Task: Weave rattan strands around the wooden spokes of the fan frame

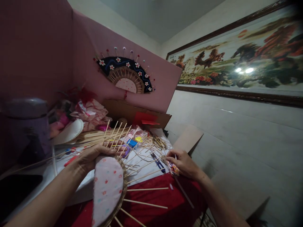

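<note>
A half-round fan frame [109, 189] covered in white flowered cloth stands tilted before me, with thin wooden sticks [148, 189] fanning out from its curved edge. Brown twine [124, 183] is woven around the sticks along that edge. My left hand [104, 151] grips the frame's upper end, its fingers spread behind several sticks. On the right, my right hand [181, 162] has thumb and fingers pinched together at the tip of one stick; what lies between them is too small to make out. A small bag of colourful bits [174, 169] is just below those fingers.
Blue-handled snips [158, 162] lie on the white sheet [146, 176], over a red cloth [163, 201]. Behind are a bundle of sticks [92, 136], a blue block [132, 143] and a paper plate [69, 132]. A finished dark flowered fan [127, 64] hangs on the pink panel.
</note>
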A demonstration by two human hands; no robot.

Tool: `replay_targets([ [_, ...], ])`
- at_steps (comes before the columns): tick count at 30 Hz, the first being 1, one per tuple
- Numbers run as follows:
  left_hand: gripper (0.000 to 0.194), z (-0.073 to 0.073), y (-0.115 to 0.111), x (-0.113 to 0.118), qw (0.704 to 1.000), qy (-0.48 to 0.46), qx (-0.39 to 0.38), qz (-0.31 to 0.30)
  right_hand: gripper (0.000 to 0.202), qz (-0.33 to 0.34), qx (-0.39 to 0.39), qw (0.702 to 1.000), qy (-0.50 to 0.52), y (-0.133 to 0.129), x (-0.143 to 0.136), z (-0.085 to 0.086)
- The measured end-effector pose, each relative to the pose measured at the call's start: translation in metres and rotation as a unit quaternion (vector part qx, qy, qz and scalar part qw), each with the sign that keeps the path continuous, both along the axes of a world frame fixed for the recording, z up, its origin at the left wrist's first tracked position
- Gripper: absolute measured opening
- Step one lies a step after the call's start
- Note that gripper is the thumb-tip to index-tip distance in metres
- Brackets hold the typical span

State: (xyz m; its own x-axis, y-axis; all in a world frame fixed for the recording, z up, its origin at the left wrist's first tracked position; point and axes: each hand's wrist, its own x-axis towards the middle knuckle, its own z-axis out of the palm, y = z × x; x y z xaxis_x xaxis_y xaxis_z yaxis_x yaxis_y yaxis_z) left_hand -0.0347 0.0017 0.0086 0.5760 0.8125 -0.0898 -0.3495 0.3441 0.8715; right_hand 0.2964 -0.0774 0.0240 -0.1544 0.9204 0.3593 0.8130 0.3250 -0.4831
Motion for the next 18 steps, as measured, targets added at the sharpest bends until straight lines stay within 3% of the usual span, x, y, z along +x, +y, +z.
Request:
replay_targets([
  [7, 0.044, 0.001, -0.001, 0.001, 1.000, 0.006, -0.008, -0.010, 0.016, -0.076, 0.105, 0.991, 0.027, 0.003, 0.002, 0.000],
  [14, 0.040, 0.003, -0.008, 0.005, 1.000, 0.010, 0.010, -0.016, 0.017, -0.085, 0.210, 0.964, 0.141, 0.005, -0.011, 0.014],
  [18, 0.038, 0.001, -0.010, 0.009, 0.999, 0.019, 0.004, -0.029, 0.019, -0.076, 0.234, 0.949, 0.195, 0.019, -0.012, 0.022],
])
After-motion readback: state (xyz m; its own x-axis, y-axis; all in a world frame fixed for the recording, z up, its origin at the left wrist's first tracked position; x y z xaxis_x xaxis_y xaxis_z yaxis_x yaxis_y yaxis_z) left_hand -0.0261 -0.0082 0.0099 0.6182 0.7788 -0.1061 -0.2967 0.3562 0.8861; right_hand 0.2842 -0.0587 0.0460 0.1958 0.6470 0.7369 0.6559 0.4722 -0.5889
